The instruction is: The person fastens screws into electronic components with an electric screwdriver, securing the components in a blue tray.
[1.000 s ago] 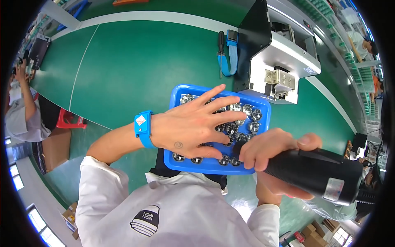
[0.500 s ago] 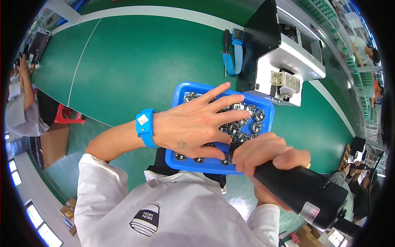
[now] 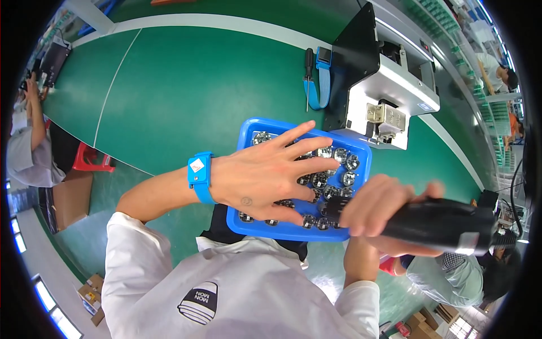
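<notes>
My left hand (image 3: pixel 265 178), fingers spread, rests palm down over a blue plastic tray (image 3: pixel 293 231), hiding part of what lies in it. Several small round metallic parts (image 3: pixel 348 178) with black and silver details stand in the tray. A blue wrist strap (image 3: pixel 199 176) is around my left wrist. My right hand (image 3: pixel 375 209) is wrapped around a black corded hand-held power tool (image 3: pixel 446 223). The tool lies nearly level, its narrow slotted nose (image 3: pixel 335 208) pointing left over the tray's right part. Motion blurs the right hand slightly; contact between nose and parts is unclear.
Just beyond the tray stands a black-and-silver machine (image 3: pixel 389 85). Left of it, a screwdriver (image 3: pixel 309 68) and a blue strap (image 3: pixel 323 85) lie on the green table (image 3: pixel 186 85). A red stool (image 3: pixel 90 158) is at left. Other people sit at left and right.
My right hand has swung the tool from a steep slant to nearly level, its rear end moving up and right. The left hand stays spread over the tray. The view has shifted slightly.
</notes>
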